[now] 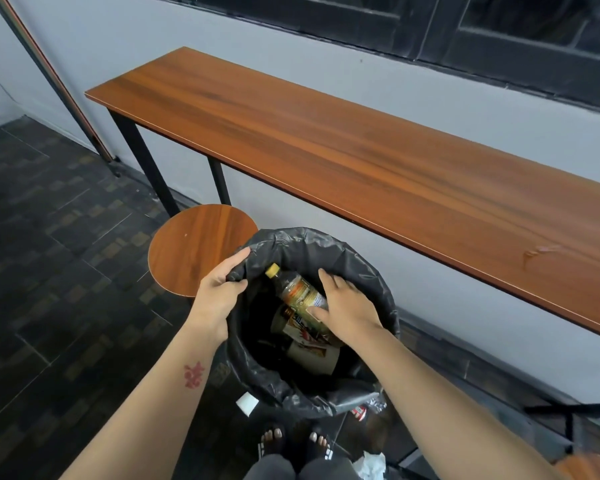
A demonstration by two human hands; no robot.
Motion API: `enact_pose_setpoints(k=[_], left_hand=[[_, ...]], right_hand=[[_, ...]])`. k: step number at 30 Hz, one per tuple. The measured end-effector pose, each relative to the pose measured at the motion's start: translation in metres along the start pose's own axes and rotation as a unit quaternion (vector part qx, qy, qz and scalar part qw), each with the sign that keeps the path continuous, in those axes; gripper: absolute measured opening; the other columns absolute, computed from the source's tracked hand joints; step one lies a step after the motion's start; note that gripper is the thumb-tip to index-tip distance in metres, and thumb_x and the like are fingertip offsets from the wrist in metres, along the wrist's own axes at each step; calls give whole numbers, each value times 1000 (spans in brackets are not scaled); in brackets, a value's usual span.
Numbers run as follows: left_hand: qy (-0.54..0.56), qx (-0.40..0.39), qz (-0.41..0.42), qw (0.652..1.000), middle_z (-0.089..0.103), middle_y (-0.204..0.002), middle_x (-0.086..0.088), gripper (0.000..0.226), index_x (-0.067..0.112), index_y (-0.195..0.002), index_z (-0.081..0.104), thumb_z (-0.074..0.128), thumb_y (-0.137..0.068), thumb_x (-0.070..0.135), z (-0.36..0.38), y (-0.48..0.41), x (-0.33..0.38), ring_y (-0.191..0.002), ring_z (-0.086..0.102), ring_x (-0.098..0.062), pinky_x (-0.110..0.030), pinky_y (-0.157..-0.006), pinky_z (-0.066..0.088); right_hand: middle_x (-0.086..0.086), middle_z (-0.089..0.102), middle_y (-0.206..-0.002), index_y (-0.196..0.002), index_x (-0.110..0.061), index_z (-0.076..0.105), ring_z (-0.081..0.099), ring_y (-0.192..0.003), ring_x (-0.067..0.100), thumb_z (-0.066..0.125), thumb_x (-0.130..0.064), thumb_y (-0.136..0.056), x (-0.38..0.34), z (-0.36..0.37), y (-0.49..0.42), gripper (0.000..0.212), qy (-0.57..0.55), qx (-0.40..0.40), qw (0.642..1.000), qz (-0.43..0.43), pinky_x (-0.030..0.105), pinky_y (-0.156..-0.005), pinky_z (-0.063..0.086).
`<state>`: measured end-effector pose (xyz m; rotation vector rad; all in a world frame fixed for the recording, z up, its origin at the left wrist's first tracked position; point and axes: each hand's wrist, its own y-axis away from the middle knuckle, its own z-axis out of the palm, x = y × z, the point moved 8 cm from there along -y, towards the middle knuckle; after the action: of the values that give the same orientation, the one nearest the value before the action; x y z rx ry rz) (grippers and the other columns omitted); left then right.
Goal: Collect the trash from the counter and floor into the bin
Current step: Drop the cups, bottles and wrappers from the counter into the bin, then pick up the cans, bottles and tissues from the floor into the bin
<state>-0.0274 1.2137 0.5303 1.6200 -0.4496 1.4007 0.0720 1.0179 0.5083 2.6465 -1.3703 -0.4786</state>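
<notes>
A bin lined with a black plastic bag stands on the floor in front of me. My left hand grips the bag's rim on the left side. My right hand reaches into the bin, fingers on a plastic bottle with a yellow cap and a gold label. Under the bottle lie printed wrappers. On the floor by my feet are a white cup, a red-and-silver wrapper and a crumpled white tissue.
A long wooden counter on black legs runs along the grey wall. A round wooden stool stands left of the bin. A pole leans in the corner. Dark tiled floor spreads to the left.
</notes>
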Motion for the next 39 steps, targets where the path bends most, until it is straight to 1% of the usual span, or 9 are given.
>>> enact_pose_setpoints(k=[6, 11, 16, 19, 23, 27, 30, 35, 39], left_hand=[[-4, 7, 3, 1000, 61, -136, 11, 61, 42, -118, 70, 49, -94, -10, -6, -12, -7, -132, 51, -21, -44, -111, 40], [23, 17, 9, 1000, 66, -129, 10, 58, 35, -122, 70, 48, -94, -11, -12, 0, -6, -125, 57, -17, -37, -104, 46], [33, 10, 4, 999, 65, -131, 10, 57, 38, -123, 68, 48, -96, -8, -26, 9, -31, -126, 56, -18, -42, -107, 44], [8, 9, 0, 1000, 62, -135, 11, 59, 42, -123, 67, 48, -96, -8, -36, 13, -48, -129, 54, -16, -44, -111, 40], [-42, -9, 16, 999, 56, -142, 14, 65, 48, -128, 62, 48, -97, -8, -53, 20, -67, -135, 47, -13, -45, -115, 35], [-90, -16, 20, 996, 50, -146, 17, 68, 47, -135, 55, 47, -98, -9, -75, 31, -81, -139, 41, -7, -39, -117, 30], [-118, -34, 12, 992, 52, -145, 16, 68, 42, -140, 52, 49, -97, -10, -99, 41, -99, -135, 43, -3, -32, -115, 32], [-173, -43, -13, 984, 52, -143, 18, 69, 45, -141, 49, 57, -94, -5, -149, 46, -146, -134, 45, -3, -35, -115, 34], [-223, -34, -38, 973, 43, -143, 24, 67, 44, -143, 47, 59, -95, -1, -177, 47, -188, -132, 35, 3, -28, -113, 28]], right_hand=[[6, 27, -160, -154, -14, 28, 19, -149, 23, 38, -58, -97, 37, -32, 28, 72, 35, 187, 982, 17, 36, -120, 11], [6, 7, -164, -157, -23, 5, 15, -150, 29, 52, -52, -95, 81, -7, 44, 83, -144, 119, 967, 172, 43, -118, 22], [-4, 34, -156, -155, -38, 15, 62, -109, 21, 55, -19, -99, 82, 22, 56, 71, -438, 78, 859, 253, 27, -77, 51], [-6, 37, -155, -151, -46, 25, 59, -86, 3, 52, -12, -100, 77, 35, 64, 67, -486, 105, 827, 262, 12, -61, 45], [-6, 46, -148, -146, -55, 29, 51, -56, 10, 50, -9, -100, 63, 61, 86, 68, -507, 119, 808, 276, 19, -47, 42], [-16, 47, -142, -145, -53, 34, 63, -99, 23, 46, -5, -101, 36, 90, 109, 66, -528, 146, 785, 289, 16, -60, 45], [-15, 46, -146, -144, -50, 37, 52, -117, 7, 47, -2, -100, 8, 126, 127, 66, -534, 150, 772, 310, 17, -82, 40], [-16, 41, -149, -146, -42, 39, 48, -127, 5, 45, 2, -99, -32, 179, 149, 66, -530, 134, 770, 328, 15, -98, 38], [-21, 44, -142, -146, -43, 38, 47, -121, 31, 43, 2, -99, -52, 223, 159, 66, -526, 98, 770, 347, 33, -95, 41]])
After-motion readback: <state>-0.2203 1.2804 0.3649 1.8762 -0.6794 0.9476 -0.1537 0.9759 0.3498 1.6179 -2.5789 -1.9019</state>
